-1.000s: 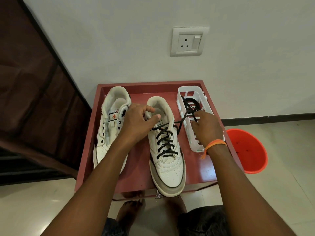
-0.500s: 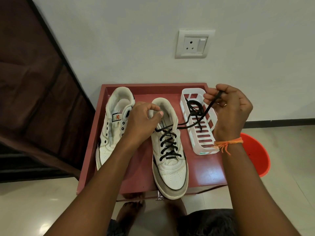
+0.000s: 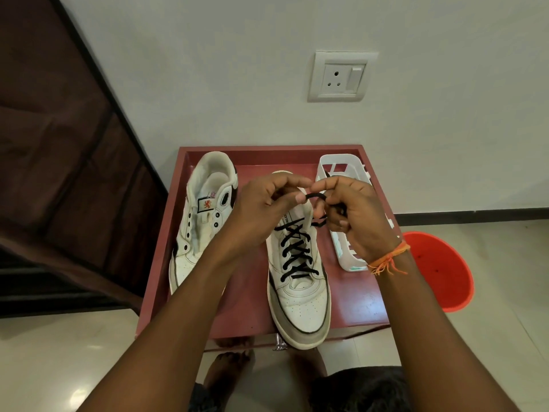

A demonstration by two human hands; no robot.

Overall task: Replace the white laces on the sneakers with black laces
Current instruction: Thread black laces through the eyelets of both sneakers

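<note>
A worn white leather sneaker (image 3: 298, 281) lies toe-near, criss-crossed by a black cord lace (image 3: 295, 254). Beside it, its unlaced twin (image 3: 202, 221) shows empty eyelets. More black lace seemingly lies in the white basket (image 3: 341, 162).

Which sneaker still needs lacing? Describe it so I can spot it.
Find the red tray below the wall socket. Two white sneakers stand on it; the unlaced sneaker is on its left side. Its eyelets are bare, while its neighbour carries black laces.

On the tray (image 3: 249, 295), the unlaced sneaker (image 3: 202, 221) lies left, the laced sneaker (image 3: 300, 295) centre, the basket (image 3: 350, 257) right.
</note>
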